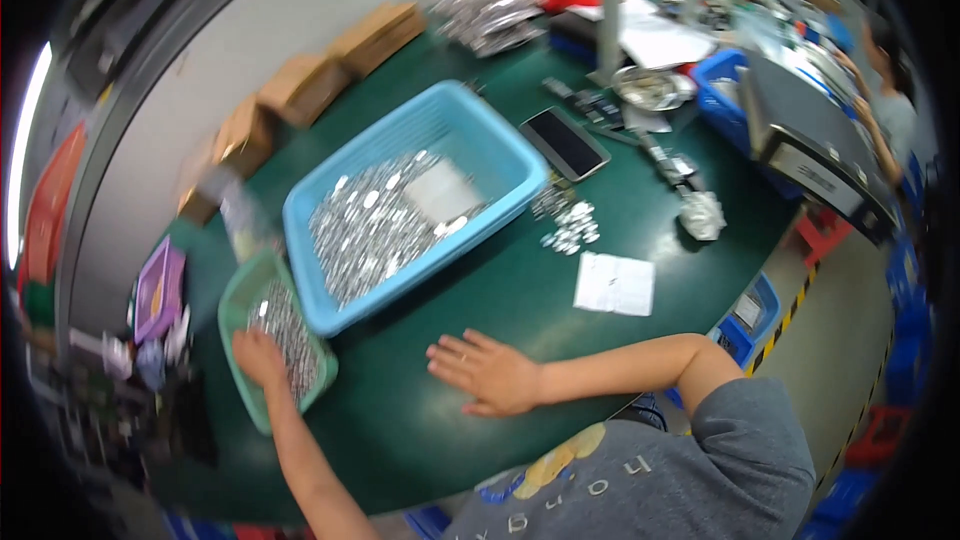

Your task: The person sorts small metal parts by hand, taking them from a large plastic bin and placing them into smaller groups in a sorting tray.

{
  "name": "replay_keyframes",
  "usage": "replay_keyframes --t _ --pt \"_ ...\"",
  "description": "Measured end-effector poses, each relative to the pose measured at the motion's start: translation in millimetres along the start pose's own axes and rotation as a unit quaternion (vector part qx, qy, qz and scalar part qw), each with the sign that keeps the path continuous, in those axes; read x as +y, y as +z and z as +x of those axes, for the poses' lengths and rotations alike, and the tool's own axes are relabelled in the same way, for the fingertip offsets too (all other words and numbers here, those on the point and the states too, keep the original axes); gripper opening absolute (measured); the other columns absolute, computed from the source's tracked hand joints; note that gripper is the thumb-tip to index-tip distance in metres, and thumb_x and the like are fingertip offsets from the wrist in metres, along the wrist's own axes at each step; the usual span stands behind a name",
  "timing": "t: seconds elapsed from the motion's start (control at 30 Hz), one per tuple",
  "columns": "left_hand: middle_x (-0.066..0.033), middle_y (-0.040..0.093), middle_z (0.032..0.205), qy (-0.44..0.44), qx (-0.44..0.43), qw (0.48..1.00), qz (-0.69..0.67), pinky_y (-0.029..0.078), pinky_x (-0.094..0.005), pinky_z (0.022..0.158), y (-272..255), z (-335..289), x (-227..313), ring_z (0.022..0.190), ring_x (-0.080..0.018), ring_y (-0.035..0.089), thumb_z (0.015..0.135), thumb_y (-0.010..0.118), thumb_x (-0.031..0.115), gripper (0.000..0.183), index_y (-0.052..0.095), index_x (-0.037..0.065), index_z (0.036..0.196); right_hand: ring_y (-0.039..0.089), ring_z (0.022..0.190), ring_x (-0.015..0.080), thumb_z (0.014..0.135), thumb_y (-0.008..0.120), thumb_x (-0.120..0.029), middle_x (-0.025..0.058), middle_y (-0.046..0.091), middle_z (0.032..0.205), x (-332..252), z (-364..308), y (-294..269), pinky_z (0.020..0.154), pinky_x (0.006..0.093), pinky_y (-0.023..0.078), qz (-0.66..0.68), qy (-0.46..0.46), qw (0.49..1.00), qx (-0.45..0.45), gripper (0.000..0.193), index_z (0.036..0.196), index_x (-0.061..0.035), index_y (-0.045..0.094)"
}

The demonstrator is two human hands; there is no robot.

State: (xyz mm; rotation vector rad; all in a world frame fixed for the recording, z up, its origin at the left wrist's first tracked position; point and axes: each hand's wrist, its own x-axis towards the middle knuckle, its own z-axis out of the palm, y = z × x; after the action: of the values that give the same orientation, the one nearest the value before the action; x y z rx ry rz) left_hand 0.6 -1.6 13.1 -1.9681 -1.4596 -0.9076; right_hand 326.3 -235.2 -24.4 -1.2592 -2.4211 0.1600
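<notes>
My left hand [259, 357] reaches into a small green basket [327, 372] at the left. Its fingers are curled down at a heap of small silvery metal pieces [290, 332], and what they hold, if anything, is hidden. Flat on the green table [440, 460] lies my right hand [488, 372], fingers spread and nothing in it. Beyond both hands stands a large light-blue plastic bin [420, 298], partly filled with similar shiny metal pieces [365, 230]. A pale flat rectangular piece [443, 190] rests on top of them.
Beside the bin are a loose cluster of shiny pieces [574, 228], a white paper [615, 284] and a smartphone [565, 144]. Cardboard boxes [302, 88] line the wall. A dark binder [820, 140] stands at the right edge; another person [885, 105] is beyond it.
</notes>
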Motion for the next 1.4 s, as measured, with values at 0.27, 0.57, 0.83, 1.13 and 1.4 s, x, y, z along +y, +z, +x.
replay_keyframes --t 0.27,0.57,0.83,1.13,1.4 --pt "-0.0204 0.06 0.074 -0.2 -0.101 0.973 0.057 0.043 -0.0499 0.061 -11.7 -1.9 8.9 0.068 -0.0419 0.056 0.09 0.038 0.028 0.033 0.058 0.003 0.086 0.039 0.117 0.0309 0.072 0.059 -0.022 0.0172 0.037 0.129 15.4 -15.6 -29.3 0.095 0.0433 0.032 0.102 0.0 0.993 0.065 0.053 0.12 -0.0044 0.044" --pt "-0.0108 0.052 0.091 0.004 0.133 0.989 0.063 0.042 -0.0378 0.074 -57.0 8.8 43.1 0.088 -0.0279 0.053 0.071 0.052 0.006 0.017 0.056 0.007 0.087 0.05 0.076 0.0233 0.065 0.059 -0.008 0.0045 0.053 0.079 34.9 -20.7 -29.6 0.065 0.0352 0.037 0.14 0.103 0.974 0.146 0.015 0.08 -0.0087 0.058" --pt "-0.0112 0.032 0.05 0.066 0.038 0.924 -0.374 0.024 -0.0377 0.044 -86.1 -48.0 177.0 0.047 -0.0279 0.034 0.07 0.054 0.008 0.031 0.031 0.004 0.049 0.049 0.068 0.0238 0.059 0.07 -0.026 0.004 0.05 0.068 9.1 -13.0 -39.3 0.061 0.0347 0.035 0.082 0.04 0.989 0.113 0.021 0.065 -0.0108 0.056" --pt "-0.0087 0.043 0.055 0.086 -0.106 0.887 -0.442 0.032 -0.0365 0.048 -92.4 -101.5 218.2 0.049 -0.0265 0.042 0.068 0.055 0.009 0.018 0.044 0.004 0.055 0.047 0.072 0.0224 0.066 0.063 -0.025 0.0064 0.046 0.075 -7.5 -14.1 -4.1 0.062 0.0345 0.036 0.057 0.034 0.989 0.131 0.023 0.074 -0.0069 0.051" --pt "-0.008 0.044 0.058 -0.11 -0.196 0.809 -0.543 0.03 -0.0273 0.045 -80.0 -100.8 233.9 0.051 -0.0153 0.042 0.073 0.053 0.002 0.015 0.047 -0.001 0.059 0.046 0.071 0.0203 0.065 0.066 -0.027 0.0045 0.044 0.074 5.3 -4.0 -8.6 0.063 0.0322 0.035 0.043 0.093 0.987 0.124 0.027 0.076 -0.0077 0.051"
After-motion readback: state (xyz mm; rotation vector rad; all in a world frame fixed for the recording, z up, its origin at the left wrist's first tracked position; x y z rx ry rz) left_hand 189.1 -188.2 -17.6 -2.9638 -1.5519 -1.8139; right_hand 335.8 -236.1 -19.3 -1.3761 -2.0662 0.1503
